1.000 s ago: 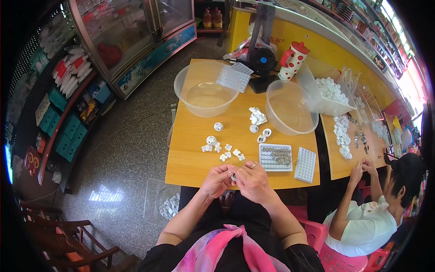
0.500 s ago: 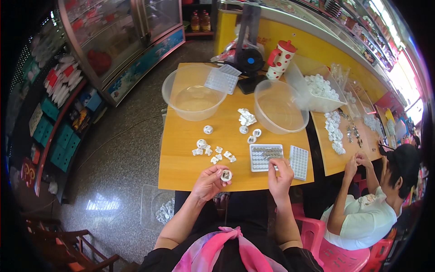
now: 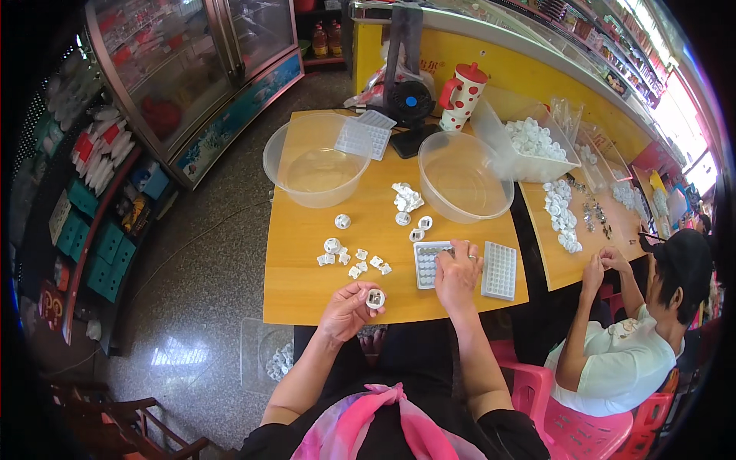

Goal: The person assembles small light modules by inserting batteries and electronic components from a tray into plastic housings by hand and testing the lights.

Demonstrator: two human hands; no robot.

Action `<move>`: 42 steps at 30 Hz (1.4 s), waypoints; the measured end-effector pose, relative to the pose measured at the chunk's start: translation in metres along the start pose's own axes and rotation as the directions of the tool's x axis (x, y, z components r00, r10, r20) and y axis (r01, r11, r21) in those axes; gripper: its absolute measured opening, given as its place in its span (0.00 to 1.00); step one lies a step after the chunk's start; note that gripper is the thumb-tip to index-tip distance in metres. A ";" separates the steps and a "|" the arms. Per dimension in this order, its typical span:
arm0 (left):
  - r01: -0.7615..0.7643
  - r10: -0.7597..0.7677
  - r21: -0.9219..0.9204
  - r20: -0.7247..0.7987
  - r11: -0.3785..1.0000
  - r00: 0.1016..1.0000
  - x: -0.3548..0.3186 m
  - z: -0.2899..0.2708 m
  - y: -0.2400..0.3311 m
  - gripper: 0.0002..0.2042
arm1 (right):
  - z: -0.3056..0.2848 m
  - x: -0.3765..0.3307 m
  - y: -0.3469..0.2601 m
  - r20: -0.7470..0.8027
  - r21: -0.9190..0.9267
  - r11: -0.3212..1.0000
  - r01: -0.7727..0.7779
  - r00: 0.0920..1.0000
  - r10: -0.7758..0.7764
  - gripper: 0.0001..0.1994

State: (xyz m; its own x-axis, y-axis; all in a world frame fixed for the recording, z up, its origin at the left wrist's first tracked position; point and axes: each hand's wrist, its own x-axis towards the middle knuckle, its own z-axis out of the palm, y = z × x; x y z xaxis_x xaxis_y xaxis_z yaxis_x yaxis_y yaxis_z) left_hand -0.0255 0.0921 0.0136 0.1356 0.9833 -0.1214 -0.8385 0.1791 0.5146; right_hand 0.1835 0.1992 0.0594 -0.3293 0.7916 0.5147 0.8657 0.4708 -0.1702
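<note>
Between the fingertips of my left hand point(image 3: 344, 311), near the table's front edge, is a small round white plastic housing point(image 3: 375, 298) with dark metal parts inside. My right hand point(image 3: 458, 277) reaches down over a white compartment tray point(image 3: 425, 271) of small parts, its fingers curled together. Whatever those fingertips pinch is hidden. Beside that tray lies a second white tray point(image 3: 500, 271) with rows of cells. Small white plastic pieces point(image 3: 362, 254) lie scattered beyond my left hand, with round white housings point(image 3: 332, 245) near them. Farther back sits a white pile point(image 3: 406, 197) of pieces.
Two clear plastic bowls point(image 3: 280, 178) point(image 3: 502, 207) stand at the back of the wooden table point(image 3: 307, 295). Behind them are a dotted flask point(image 3: 462, 100) and a small black fan point(image 3: 410, 103). To the right, a co-worker point(image 3: 613, 353) handles something at another table with white parts.
My right hand has moved left and away from me, farther over the compartment tray, covering its right part. My left hand still holds the round housing. The whole view has shifted slightly.
</note>
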 end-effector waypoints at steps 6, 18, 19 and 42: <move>0.003 -0.003 -0.006 -0.002 1.000 1.000 0.001 -0.001 0.001 0.11 | 0.008 -0.007 -0.005 -0.008 0.144 0.984 0.107 0.994 -0.107 0.05; 0.016 -0.016 -0.013 0.014 1.000 1.000 0.001 -0.001 0.001 0.12 | -0.019 -0.022 -0.077 -0.174 0.596 0.739 0.314 0.949 -0.264 0.09; 0.018 -0.017 -0.026 0.018 1.000 1.000 0.001 0.000 0.001 0.12 | -0.016 -0.021 -0.080 -0.195 0.584 0.742 0.330 0.944 -0.266 0.09; -0.021 0.021 0.006 -0.027 1.000 0.999 0.000 0.002 -0.004 0.10 | -0.022 -0.019 -0.085 0.038 0.633 0.760 0.150 0.974 -0.223 0.06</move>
State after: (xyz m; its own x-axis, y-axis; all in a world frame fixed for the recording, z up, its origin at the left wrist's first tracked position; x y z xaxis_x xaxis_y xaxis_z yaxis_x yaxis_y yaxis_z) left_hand -0.0210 0.0910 0.0129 0.1034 0.9857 -0.1332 -0.8379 0.1585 0.5224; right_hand 0.1246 0.1360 0.0827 -0.5283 0.6806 0.5077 0.3698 0.7227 -0.5840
